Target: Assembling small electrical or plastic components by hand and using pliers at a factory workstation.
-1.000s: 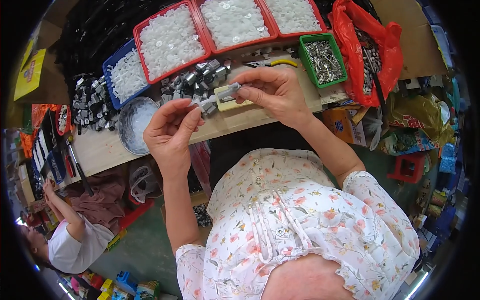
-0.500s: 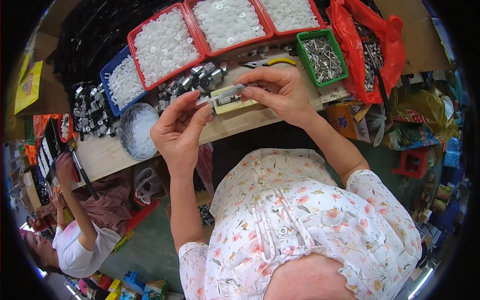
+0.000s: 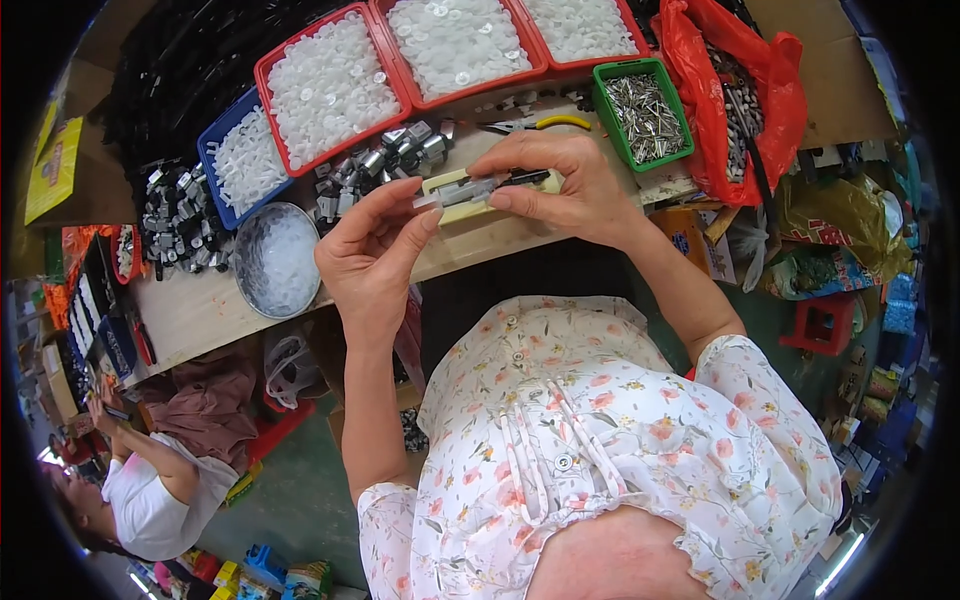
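Observation:
My left hand [image 3: 368, 250] pinches a small translucent white plastic piece [image 3: 428, 202] between thumb and fingertips. My right hand [image 3: 580, 195] has its thumb and forefinger closed about a slim greyish translucent plastic part [image 3: 470, 190], which lines up with the white piece. Both sit over a pale yellow block [image 3: 465, 213] at the table's near edge; whether the two pieces are joined I cannot tell. A dark narrow piece [image 3: 528, 178] shows on the block, partly covered by my right fingers.
Red trays [image 3: 405, 98] of white plastic pieces stand behind my hands, with a blue tray [image 3: 206, 160] and metal bowl [image 3: 240, 270] leftward. Metal parts [image 3: 385, 160] lie loose. Yellow-handled pliers [image 3: 560, 122], a green tray [image 3: 655, 62] and red bag [image 3: 790, 110] are rightward. A co-worker [image 3: 165, 490] sits at left.
Both hands have come down onto the yellow block with the plastic part, the left shifting slightly right. The dark piece on the block now shows more. The co-worker's arms have lowered.

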The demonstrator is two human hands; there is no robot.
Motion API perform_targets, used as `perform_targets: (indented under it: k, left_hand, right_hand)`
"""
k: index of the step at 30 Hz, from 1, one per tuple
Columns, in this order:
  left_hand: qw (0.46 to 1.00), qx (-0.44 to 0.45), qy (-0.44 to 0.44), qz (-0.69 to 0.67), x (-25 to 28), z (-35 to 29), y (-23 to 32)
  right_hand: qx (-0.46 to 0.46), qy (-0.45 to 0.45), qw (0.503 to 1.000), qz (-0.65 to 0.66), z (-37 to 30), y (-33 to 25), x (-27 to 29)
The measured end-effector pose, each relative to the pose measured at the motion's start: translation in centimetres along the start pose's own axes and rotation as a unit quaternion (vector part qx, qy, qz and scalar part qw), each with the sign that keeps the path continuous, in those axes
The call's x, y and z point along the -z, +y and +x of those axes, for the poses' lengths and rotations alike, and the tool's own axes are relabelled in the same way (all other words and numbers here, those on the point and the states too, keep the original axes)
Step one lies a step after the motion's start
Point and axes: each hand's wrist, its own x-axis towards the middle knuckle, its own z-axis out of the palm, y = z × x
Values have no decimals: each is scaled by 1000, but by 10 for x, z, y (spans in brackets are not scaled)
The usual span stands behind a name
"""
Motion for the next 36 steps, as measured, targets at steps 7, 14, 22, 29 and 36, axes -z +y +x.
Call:
perform_targets:
  k: [7,14,22,29,36]
  left_hand:
    - [992,-38,-33,120,-18,6,-6]
    - [932,-169,-146,287,-30,16,-2]
    - [846,-297,-164,411,-33,20,-2]
    - [862,-258,-141,413,-33,26,-9]
    - [824,-306,-109,463,-28,26,-36]
  right_hand:
    - [-23,-49,996,-74,-8,-1,26]
    - [-102,-77,992,-25,-16,2,48]
    - [-104,-92,990,-8,-17,1,53]
    - [33,-85,970,-225,-18,6,52]
    - [-9,-107,952,-286,-22,22,50]
